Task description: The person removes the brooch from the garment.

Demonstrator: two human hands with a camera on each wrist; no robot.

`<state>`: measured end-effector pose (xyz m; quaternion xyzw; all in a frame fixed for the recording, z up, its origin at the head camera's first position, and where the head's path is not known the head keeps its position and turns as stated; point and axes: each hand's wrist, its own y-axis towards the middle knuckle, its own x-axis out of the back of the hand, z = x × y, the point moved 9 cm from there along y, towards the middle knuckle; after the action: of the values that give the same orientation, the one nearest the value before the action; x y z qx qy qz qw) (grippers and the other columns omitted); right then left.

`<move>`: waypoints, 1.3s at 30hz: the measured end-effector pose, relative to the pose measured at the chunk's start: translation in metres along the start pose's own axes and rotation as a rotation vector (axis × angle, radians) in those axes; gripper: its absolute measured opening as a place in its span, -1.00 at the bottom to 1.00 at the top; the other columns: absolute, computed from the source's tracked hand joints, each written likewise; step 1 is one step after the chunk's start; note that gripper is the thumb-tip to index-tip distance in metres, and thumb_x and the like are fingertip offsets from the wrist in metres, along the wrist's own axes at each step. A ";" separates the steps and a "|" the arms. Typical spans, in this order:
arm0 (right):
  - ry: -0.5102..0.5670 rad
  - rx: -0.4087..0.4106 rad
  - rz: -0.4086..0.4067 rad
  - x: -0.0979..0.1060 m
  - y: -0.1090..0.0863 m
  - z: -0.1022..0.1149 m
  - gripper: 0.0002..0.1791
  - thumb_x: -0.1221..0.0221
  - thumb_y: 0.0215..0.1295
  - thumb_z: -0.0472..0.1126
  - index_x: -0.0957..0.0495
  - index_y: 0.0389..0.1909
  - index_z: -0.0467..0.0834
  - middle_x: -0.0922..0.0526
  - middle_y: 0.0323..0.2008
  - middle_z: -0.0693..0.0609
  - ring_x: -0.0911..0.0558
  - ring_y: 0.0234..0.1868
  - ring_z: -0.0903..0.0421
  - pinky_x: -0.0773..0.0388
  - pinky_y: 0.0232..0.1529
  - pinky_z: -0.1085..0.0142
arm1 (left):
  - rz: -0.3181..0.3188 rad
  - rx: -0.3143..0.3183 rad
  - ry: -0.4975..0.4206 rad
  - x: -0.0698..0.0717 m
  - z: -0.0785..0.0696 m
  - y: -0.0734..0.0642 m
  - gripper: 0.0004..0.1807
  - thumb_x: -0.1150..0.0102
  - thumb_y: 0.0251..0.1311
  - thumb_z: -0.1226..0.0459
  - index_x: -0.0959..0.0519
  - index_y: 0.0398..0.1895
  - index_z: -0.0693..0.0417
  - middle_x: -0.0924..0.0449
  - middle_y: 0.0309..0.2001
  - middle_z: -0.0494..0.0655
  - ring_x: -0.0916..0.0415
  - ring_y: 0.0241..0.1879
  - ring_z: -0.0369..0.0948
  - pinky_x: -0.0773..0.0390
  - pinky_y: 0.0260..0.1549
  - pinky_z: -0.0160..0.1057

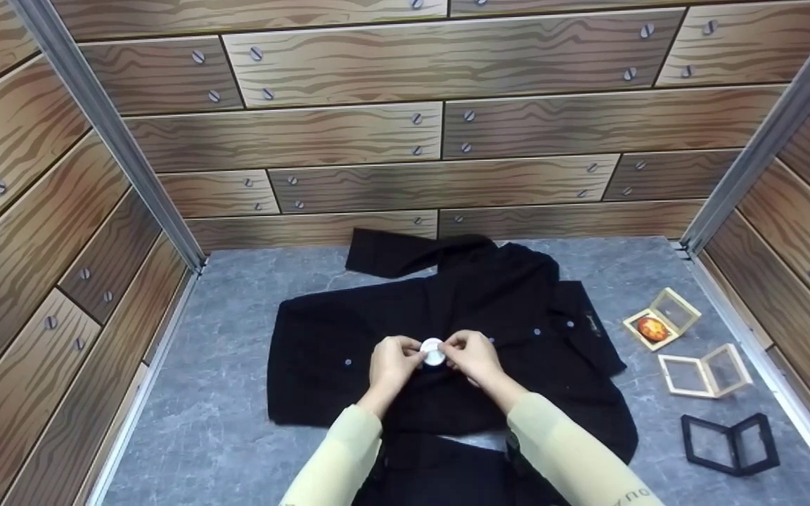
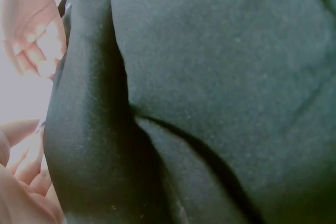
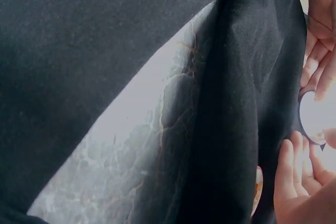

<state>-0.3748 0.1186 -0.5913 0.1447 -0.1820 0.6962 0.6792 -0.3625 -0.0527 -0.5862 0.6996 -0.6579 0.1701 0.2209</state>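
A small white round disc (image 1: pixel 433 351) is between my two hands, above a black garment (image 1: pixel 349 323). My left hand (image 1: pixel 392 362) pinches the disc's left edge between thumb and fingers. From the other side, my right hand (image 1: pixel 474 355) pinches its right edge. The disc also shows at the right border of the right wrist view, its pale face (image 3: pixel 313 116) washed out by glare. The garment, with long sleeves and several small light buttons, lies spread and folded beneath both hands. Dark cloth fills most of the left wrist view.
On the right stand three opened hinged square cases: a gold one (image 1: pixel 635 322) with a round orange-red piece, a beige one (image 1: pixel 713 390) and a black one (image 1: pixel 734 467). The grey marbled surface (image 1: pixel 201 372) is walled by wood-patterned panels (image 1: pixel 349 133) with metal corner posts.
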 end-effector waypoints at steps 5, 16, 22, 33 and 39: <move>0.026 -0.010 -0.019 0.001 0.001 -0.001 -0.86 -0.37 0.30 -0.33 -0.71 -0.42 -0.32 -0.71 -0.59 -0.05 -0.57 -0.66 0.26 -0.54 -0.56 0.48 | -0.012 -0.004 -0.004 0.000 -0.002 0.001 -0.91 -0.53 0.14 0.38 -0.83 -0.29 0.20 -0.85 -0.43 0.01 -0.81 -0.49 -0.13 -0.64 -0.45 -0.42; 0.262 -0.089 0.038 -0.006 0.001 -0.010 -0.82 -0.29 0.41 -0.36 -0.65 -0.36 -0.41 -0.73 -0.57 -0.13 -0.63 -0.64 0.23 -0.63 -0.56 0.45 | -0.063 -0.052 0.102 0.004 -0.004 -0.001 -0.92 -0.56 0.11 0.32 -0.85 -0.31 0.04 -0.85 -0.42 -0.10 -0.78 -0.42 -0.23 -0.64 -0.38 -0.33; 0.231 -0.083 0.011 -0.004 0.000 -0.009 -0.74 -0.27 0.47 -0.27 -0.65 -0.38 -0.39 -0.74 -0.55 -0.15 -0.64 -0.63 0.23 -0.66 -0.54 0.43 | -0.090 -0.083 0.175 0.004 -0.007 -0.004 -0.90 -0.57 0.12 0.30 -0.88 -0.31 -0.09 -0.87 -0.34 -0.19 -0.80 -0.30 -0.21 -0.70 -0.28 -0.20; 0.248 -0.079 -0.003 -0.004 -0.001 -0.008 -0.90 -0.28 0.36 -0.41 -0.66 -0.33 -0.40 -0.77 -0.50 -0.19 -0.69 -0.59 0.18 -0.70 -0.49 0.38 | -0.082 -0.062 0.105 0.004 -0.006 -0.007 -0.83 -0.52 0.11 0.38 -0.86 -0.20 0.06 -0.88 -0.27 -0.08 -0.84 -0.23 -0.17 -0.76 -0.17 -0.13; 0.242 -0.072 -0.023 -0.003 -0.002 -0.006 -0.93 -0.29 0.29 -0.44 -0.67 -0.35 -0.41 -0.78 -0.52 -0.14 -0.69 -0.59 0.19 -0.70 -0.50 0.37 | -0.072 -0.077 0.078 0.002 -0.005 -0.008 -0.77 -0.50 0.09 0.44 -0.83 -0.15 0.18 -0.88 -0.27 0.00 -0.85 -0.24 -0.12 -0.77 -0.17 -0.11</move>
<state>-0.3728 0.1184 -0.5982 0.0369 -0.1219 0.6935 0.7091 -0.3545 -0.0513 -0.5811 0.7065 -0.6294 0.1637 0.2792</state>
